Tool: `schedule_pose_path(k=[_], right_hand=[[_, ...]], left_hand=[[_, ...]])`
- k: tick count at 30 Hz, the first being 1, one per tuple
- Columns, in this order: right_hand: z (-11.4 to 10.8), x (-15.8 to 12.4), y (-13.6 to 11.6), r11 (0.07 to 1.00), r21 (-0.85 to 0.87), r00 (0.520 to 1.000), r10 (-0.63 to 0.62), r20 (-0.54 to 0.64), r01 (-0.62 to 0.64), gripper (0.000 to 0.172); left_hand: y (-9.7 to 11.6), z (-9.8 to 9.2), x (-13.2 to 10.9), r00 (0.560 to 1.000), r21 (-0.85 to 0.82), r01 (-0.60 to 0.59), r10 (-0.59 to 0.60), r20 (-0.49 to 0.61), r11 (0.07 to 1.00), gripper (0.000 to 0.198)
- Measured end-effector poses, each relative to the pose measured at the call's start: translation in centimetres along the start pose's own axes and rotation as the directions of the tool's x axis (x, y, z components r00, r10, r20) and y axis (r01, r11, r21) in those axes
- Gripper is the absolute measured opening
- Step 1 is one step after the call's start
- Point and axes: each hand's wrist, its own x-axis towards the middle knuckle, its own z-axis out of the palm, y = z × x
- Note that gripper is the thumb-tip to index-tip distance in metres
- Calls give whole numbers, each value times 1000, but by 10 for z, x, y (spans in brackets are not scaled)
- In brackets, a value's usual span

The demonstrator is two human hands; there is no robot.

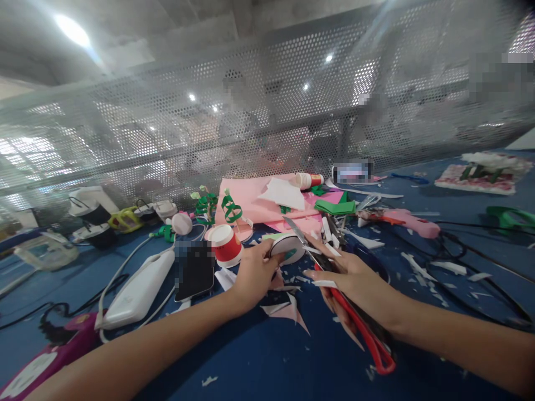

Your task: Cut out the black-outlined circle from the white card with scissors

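My left hand [254, 275] pinches a white round paper piece [289, 245] with a raised rim; I cannot tell if it is a cut cup. My right hand [349, 278] is wrapped round scissors with red handles [358, 320]. Their blades point up and left, at the edge of the round piece. Thin white scraps lie against the right fingers. Just left of the round piece stands a red and white paper cup [226, 246]. Below the hands are pink and white paper offcuts [286, 312].
A phone [193, 273], white power bank [140, 287] and purple glue gun [62, 351] lie left. A pink glue gun [412, 223] and black cables are right. Behind are pink paper [238, 195], stacked cups [309, 180] and green paper [335, 206], before a perforated metal panel [175, 139].
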Motion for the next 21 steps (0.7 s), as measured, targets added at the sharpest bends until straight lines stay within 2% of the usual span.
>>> schedule_pose_path(k=[3, 8, 12, 19, 21], right_hand=[[0, 0, 0, 1000, -5, 1000, 5, 17, -5, 77], [0, 0, -1, 999, -27, 999, -35, 37, 36, 79], [0, -1, -4, 998, -52, 1000, -16, 22, 18, 83], [-1, 0, 4, 996, -80, 998, -37, 40, 40, 83], [-1, 1, 8, 996, -75, 998, -43, 38, 46, 83]], left_hand=[[4, -1, -1, 999, 45, -50, 50, 13, 998, 10], [5, 0, 0, 1000, 48, 1, -1, 3, 999, 10], [4, -1, 0, 999, 78, 8, -5, -38, 997, 8], [9, -3, -4, 976, 204, -219, 217, 34, 954, 21], [9, -2, -4, 971, 220, -239, 235, 46, 946, 22]])
